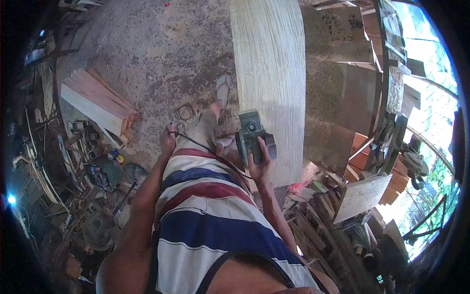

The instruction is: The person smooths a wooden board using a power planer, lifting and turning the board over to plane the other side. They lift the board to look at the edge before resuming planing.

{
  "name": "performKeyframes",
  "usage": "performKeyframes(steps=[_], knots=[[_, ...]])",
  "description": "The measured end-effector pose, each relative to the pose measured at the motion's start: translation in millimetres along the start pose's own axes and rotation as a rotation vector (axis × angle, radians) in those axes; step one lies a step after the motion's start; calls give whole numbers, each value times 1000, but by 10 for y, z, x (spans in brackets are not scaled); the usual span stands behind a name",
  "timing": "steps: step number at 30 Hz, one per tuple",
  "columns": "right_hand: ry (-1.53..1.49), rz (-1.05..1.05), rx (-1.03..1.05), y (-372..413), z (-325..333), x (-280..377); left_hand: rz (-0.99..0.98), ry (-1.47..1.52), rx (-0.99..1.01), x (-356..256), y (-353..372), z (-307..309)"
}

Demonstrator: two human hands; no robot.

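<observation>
Gripping planer (253, 128) in right hand (261, 164), overlapping left edge of board (270, 73) near close end. Holding cord (198, 144) in left hand (168, 140). Leaving room toward far end.

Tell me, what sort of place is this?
Probably a woodworking shop: the right hand grips what looks like a power tool over a long pale board, and a stack of planks sits off to the left.

The plank (269, 59) is pale cream, finely streaked. The tool (251, 126) is dark grey and black, its cord (211, 151) black. The shirt (205, 228) has navy, white and dark red bands with dark edging. The trousers (203, 127) are khaki; the floor (156, 54) is mottled grey-brown.
</observation>
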State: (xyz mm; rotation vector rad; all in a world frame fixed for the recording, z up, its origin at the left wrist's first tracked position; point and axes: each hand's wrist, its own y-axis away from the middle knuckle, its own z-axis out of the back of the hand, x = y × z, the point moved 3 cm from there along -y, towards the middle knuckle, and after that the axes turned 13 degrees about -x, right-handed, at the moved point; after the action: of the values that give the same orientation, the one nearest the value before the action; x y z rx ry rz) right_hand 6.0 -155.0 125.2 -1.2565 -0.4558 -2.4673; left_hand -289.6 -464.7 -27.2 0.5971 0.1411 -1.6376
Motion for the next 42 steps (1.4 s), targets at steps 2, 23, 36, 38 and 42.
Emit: performKeyframes(steps=[2,23,36,38,42], knots=[[20,-45,7,74,-16,-34,88,-53,153,293,-10,-208],[50,299,-176,-4844,-1695,1510,130,297,44,-232,-341,-114],[-90,225,-75,-3470,-1239,1259,30,487,25,-35,-366,-110],[-38,294,-125,-2530,-960,801,150,383,32,58,-324,-3],[36,76,-3,-870,-326,277,113,191,-35,168,-151,48]])
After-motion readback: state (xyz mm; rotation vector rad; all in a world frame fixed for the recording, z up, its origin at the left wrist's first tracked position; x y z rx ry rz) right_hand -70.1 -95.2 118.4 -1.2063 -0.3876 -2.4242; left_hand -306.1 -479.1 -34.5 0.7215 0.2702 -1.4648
